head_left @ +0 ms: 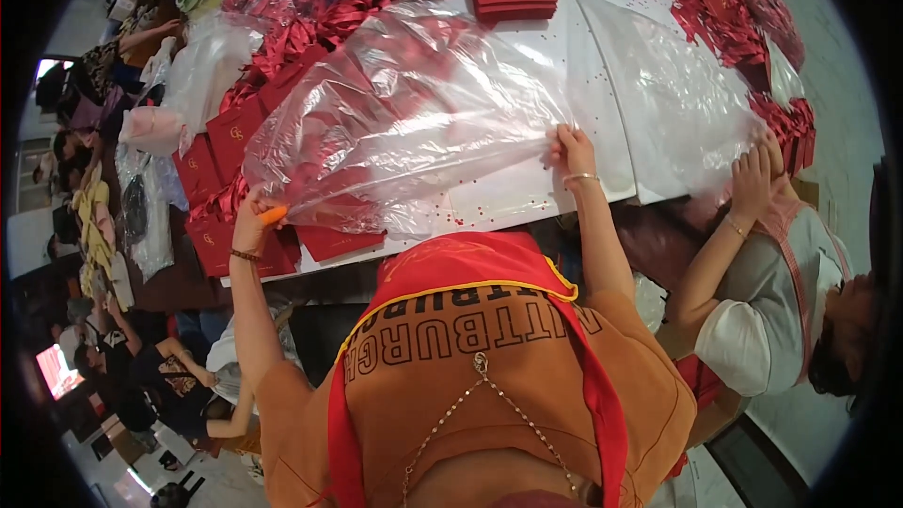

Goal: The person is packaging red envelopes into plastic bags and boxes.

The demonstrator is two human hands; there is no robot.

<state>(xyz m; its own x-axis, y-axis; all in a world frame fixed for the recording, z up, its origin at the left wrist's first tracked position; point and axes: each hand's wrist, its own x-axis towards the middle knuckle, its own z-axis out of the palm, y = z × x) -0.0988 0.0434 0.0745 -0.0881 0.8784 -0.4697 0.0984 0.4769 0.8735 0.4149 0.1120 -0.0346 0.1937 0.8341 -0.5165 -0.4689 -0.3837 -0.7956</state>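
Holding a big clear plastic bag (404, 122) up over the white table (602, 132). Left hand (252, 218) pinched tight on the bag's lower left edge, right hand (570, 152) gripping its right edge. Stretched wide between both, above the red boxes (226, 141) and ribbons (310, 33). Could rip if pulled too hard, or slip loose and flop onto the boxes

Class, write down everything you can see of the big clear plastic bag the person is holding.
The big clear plastic bag is thin, glossy and crinkled, stretched wide above the white table. Red flat folders show through it. The left hand pinches its lower left corner, the right hand grips its right edge.
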